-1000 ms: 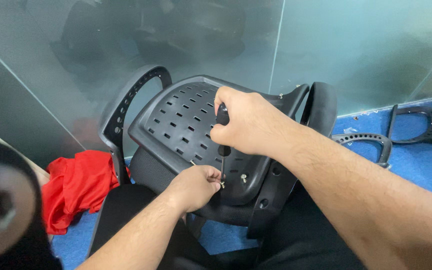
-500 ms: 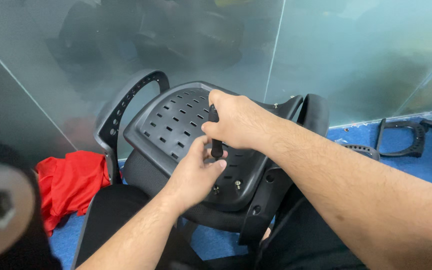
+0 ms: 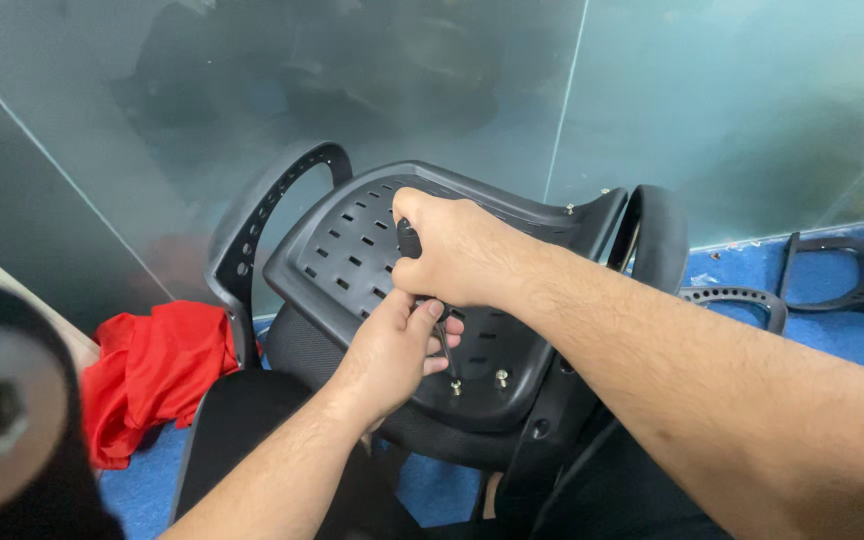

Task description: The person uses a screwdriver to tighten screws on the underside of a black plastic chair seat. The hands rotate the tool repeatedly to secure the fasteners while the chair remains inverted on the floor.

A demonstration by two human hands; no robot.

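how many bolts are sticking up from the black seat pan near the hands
2 silver bolts: one just below the left hand at the tool tip, one to its right on the black perforated plastic seat pan. The hands may hide others.

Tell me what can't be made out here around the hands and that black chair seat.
- Head view: the tool in the right hand is mostly wrapped by the fingers; its kind is unclear.
- The tool's tip near the bolts is covered by the left hand.
- The chair seat lower edge is hidden behind both forearms.
- A round black object at the left edge is blurred and cut off.
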